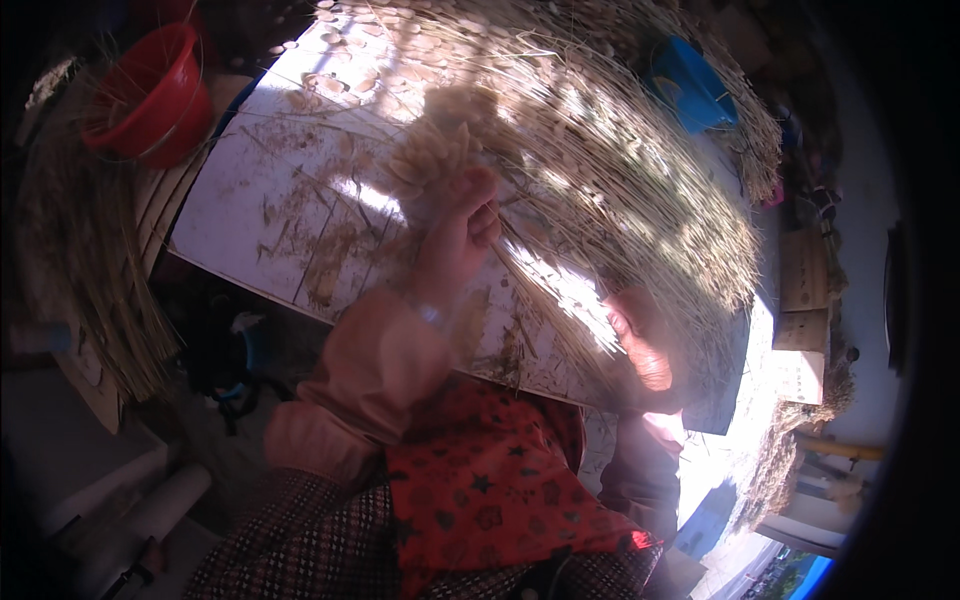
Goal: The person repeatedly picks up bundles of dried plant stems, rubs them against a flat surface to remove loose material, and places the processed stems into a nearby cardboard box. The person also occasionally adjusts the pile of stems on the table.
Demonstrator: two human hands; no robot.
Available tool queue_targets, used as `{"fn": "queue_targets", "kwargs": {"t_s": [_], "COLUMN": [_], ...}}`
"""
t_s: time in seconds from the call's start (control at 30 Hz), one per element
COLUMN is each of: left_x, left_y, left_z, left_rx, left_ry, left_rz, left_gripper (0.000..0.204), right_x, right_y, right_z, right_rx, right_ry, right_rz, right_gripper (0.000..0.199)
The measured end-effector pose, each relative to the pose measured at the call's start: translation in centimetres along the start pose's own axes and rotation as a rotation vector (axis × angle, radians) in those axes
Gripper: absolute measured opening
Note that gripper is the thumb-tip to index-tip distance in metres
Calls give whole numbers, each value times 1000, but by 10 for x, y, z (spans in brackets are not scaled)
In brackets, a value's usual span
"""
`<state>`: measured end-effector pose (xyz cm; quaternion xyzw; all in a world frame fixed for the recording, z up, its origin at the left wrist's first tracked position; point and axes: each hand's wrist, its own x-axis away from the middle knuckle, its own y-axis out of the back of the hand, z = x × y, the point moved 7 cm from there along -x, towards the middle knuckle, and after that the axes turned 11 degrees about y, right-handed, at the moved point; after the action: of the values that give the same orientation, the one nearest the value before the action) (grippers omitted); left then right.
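Observation:
My left hand [468, 225] is closed around the upper part of a bunch of dried stalks. Pale, petal-like heads [432, 158] fan out just above that fist. From there the thin straw-coloured stems [555, 280] slant down to the right. At their lower end, my right hand [640, 340] has its fingers curled around them, partly blurred and in bright sun. Beside and beyond both hands, a thick layer of loose dried stalks [640, 180] covers the right side of the white table [240, 205].
Loose pale heads [345, 70] lie scattered at the table's far side. A red bucket [150, 100] stands at the far left, near more dried stalks [115, 270]. A blue basin [692, 88] sits among stalks at the far right. Cardboard boxes [803, 270] stand beyond the right edge.

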<state>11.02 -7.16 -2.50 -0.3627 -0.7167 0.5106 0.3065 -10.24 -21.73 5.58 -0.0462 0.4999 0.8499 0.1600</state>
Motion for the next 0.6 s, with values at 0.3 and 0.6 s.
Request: {"fn": "queue_targets", "kwargs": {"t_s": [0.3,0.6], "left_x": [0,-2], "left_y": [-3,7], "left_z": [-2,-1], "left_rx": [-37,-69], "left_ry": [-7,-22], "left_rz": [2,-44], "left_gripper": [22,22], "right_x": [8,1], "right_y": [-1,-6], "right_z": [2,-9], "right_rx": [-35,-181], "right_ry": [-23,-95], "right_rz": [19,65], "right_gripper": [20,19]}}
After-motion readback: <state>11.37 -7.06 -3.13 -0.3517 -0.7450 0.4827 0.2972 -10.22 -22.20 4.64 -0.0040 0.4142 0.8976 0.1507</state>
